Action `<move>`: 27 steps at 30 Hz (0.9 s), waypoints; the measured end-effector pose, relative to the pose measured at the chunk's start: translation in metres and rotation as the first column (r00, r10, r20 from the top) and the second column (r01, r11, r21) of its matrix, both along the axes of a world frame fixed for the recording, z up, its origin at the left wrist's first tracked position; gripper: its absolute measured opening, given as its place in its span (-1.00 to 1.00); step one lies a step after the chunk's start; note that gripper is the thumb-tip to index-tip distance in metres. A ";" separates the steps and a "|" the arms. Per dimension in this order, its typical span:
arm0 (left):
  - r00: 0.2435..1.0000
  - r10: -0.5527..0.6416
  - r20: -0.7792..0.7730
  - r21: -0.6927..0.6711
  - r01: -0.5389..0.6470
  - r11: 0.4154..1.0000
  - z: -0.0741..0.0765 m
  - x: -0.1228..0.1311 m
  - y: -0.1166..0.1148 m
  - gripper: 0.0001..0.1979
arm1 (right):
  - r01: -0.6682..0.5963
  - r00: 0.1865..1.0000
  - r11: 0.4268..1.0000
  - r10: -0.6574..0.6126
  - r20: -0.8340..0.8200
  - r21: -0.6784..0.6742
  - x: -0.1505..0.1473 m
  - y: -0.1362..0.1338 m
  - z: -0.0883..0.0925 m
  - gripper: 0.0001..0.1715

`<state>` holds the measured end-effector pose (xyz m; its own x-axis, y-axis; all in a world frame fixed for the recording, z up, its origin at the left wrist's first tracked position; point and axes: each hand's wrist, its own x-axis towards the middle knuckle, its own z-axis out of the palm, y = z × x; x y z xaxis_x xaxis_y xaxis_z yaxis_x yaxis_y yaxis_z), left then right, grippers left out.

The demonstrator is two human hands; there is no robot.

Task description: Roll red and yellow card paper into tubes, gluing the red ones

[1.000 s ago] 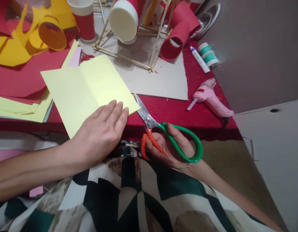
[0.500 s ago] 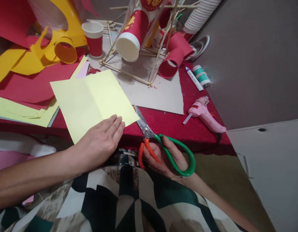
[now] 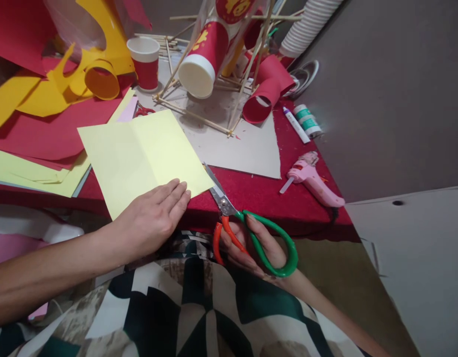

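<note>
A light-yellow sheet of paper [image 3: 140, 153] with a crease down its middle lies at the table's front edge. My left hand [image 3: 154, 210] grips its near edge, fingers together on top and the thumb hidden. In my right hand [image 3: 247, 243] is a pair of scissors [image 3: 229, 210] with one green and one orange handle. My thumb passes through the green loop, and the other fingers are at the orange one. The blades are at the paper's right corner, partly covered by it.
A stick frame [image 3: 195, 116] holds paper cups [image 3: 197, 74] on a grey board [image 3: 247, 153]. To the right lie a pink glue gun [image 3: 313, 181], a marker [image 3: 296, 125] and red paper tubes [image 3: 264, 99]. Red paper [image 3: 58, 129] and yellow cutouts [image 3: 43, 96] pile up at left.
Almost nothing differs. The view has shifted slightly; both hands, the paper and the scissors keep nearly the same positions.
</note>
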<state>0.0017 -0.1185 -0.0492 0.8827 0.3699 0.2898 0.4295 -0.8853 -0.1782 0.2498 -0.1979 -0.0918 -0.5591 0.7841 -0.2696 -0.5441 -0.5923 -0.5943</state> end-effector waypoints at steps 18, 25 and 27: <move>0.997 -0.058 0.056 0.125 0.051 0.991 0.004 -0.007 0.003 -0.62 | -0.055 0.992 0.997 0.059 -0.112 0.045 -0.004 0.006 0.001 -0.21; 0.996 -0.067 0.060 0.093 0.061 0.994 0.000 -0.014 0.002 -0.63 | -0.069 0.992 0.995 0.076 -0.100 0.074 -0.009 0.008 -0.001 -0.16; 0.996 -0.072 0.058 0.120 0.064 0.991 0.001 -0.014 0.001 -0.64 | -0.075 0.992 0.995 0.082 -0.094 0.071 -0.011 0.009 0.000 -0.18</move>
<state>-0.0122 -0.1179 -0.0484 0.8836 0.2697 0.3829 0.3827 -0.8870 -0.2583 0.2392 -0.1891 -0.0916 -0.6404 0.7513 -0.1594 -0.5542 -0.5958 -0.5813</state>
